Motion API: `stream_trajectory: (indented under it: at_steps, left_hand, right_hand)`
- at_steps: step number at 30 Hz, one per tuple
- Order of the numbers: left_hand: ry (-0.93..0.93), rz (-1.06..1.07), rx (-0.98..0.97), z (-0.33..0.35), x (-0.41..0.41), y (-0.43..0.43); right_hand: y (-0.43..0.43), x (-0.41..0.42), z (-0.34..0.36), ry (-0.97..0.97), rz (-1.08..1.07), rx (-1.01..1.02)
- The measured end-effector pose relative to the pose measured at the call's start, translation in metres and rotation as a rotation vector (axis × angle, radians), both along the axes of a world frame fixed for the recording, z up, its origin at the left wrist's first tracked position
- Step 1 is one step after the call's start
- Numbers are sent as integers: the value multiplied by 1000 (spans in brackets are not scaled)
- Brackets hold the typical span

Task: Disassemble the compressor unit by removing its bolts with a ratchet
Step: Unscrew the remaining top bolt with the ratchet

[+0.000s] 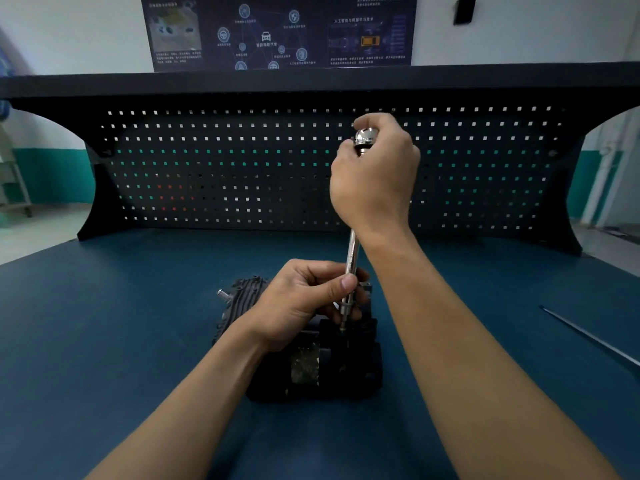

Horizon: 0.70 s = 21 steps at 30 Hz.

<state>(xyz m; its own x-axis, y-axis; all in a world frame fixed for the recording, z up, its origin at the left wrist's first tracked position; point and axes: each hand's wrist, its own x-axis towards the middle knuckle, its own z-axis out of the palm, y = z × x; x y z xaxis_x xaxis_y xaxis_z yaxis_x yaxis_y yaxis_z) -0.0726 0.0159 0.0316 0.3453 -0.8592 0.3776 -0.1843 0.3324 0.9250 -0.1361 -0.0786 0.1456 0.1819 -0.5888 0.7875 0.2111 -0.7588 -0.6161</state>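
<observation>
A dark compressor unit (311, 368) lies on the blue workbench (121, 323), its ribbed housing at the left with a small metal fitting sticking out. A chrome ratchet with a long extension bar (351, 261) stands nearly upright, its tip resting on the top of the compressor. My right hand (375, 174) is closed around the ratchet head at the top. My left hand (311, 299) pinches the lower part of the extension bar between thumb and fingers, just above the compressor. The bolt under the tip is hidden.
A thin metal rod (592, 336) lies on the bench at the right. A black pegboard back panel (207, 168) rises behind the work area under a shelf, with a poster on the wall above.
</observation>
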Motion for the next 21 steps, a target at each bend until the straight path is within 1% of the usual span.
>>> stream_trajectory:
  at_steps: [7, 10, 14, 17, 21]
  left_hand:
    - [38, -21, -18, 1, 0, 2]
    - [61, -44, -29, 2, -1, 3]
    - [94, -43, -21, 5, -4, 5]
    - [91, -61, -20, 5, -6, 6]
    - [108, -61, -14, 7, -8, 7]
  right_hand:
    - [1, 7, -3, -69, 252, 105]
    - [0, 8, -5, -100, 409, 153]
    - [-1, 9, -6, -139, 689, 262]
    - [0, 10, -6, -171, 944, 353]
    - [-3, 10, -5, -200, 1233, 429]
